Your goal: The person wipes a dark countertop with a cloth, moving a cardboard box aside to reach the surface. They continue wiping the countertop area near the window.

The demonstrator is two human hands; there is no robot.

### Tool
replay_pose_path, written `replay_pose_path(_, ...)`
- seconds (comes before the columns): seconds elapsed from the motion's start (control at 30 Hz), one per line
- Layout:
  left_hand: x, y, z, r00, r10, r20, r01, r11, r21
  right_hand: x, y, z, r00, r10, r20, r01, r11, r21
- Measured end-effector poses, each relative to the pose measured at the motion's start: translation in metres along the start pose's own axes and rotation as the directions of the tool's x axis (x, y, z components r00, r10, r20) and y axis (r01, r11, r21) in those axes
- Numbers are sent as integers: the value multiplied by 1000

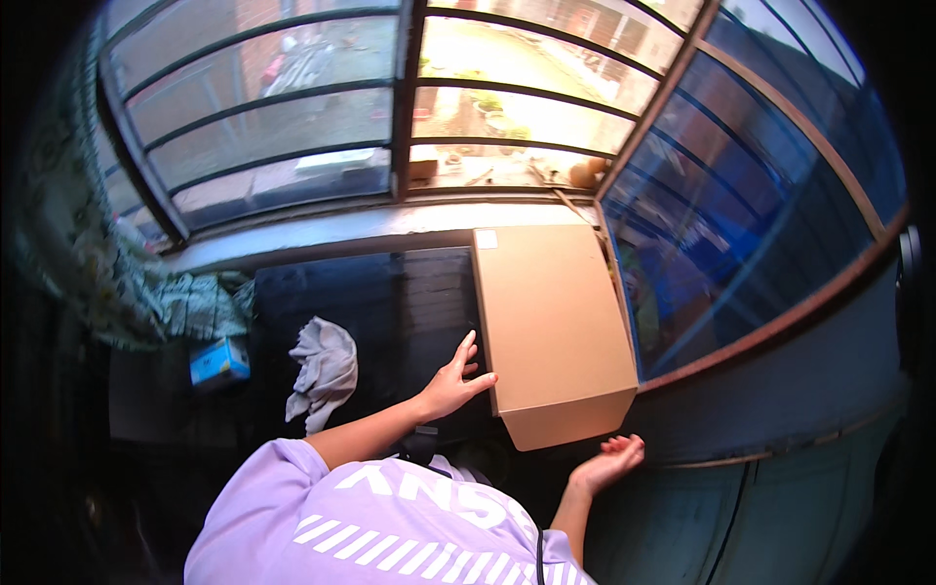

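A large brown cardboard box (pixel 556 314) rests on the right part of a glossy black tabletop (pixel 424 307), its near end jutting toward me. A small white label sits at its far left corner. My left hand (pixel 457 384) is at the box's left side, fingers spread, with the thumb at the edge; whether it touches is hard to tell. My right hand (pixel 610 461) is just off the near right corner, palm turned up and fingers loosely curled, holding nothing. To the left of my left hand lies a crumpled grey cloth (pixel 325 369).
A blue printed carton (pixel 219 362) sits at the left beside a green patterned curtain (pixel 197 303). Behind the table runs a white sill (pixel 322 230) below a barred window (pixel 270 110). An opened window sash (pixel 746 197) with blue-tinted glass stands close along the box's right side.
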State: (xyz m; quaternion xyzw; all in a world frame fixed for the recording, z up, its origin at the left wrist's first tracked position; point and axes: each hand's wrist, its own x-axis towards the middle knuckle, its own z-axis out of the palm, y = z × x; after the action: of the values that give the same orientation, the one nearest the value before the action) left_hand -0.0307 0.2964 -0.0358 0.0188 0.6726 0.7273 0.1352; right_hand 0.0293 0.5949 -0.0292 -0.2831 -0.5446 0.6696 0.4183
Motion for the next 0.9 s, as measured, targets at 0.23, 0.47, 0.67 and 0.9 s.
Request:
replay_pose_path(0.23,-71,-8,-78,767,586,-262,-228,630,743,-94,-105,68,424,-254,869,230,958,168)
replay_pose_path(0.47,-144,-51,-153,827,464,-318,207,274,939,-170,8,111,-268,4,963,507,851,138)
replay_pose_path(0.67,-96,-53,-112,921,381,-77,1,196,981,-176,54,100,-279,-89,956,577,780,241)
replay_pose_path(0.9,24,-49,-79,904,412,115,-204,179,963,-181,63,105,-52,-179,982,502,846,181)
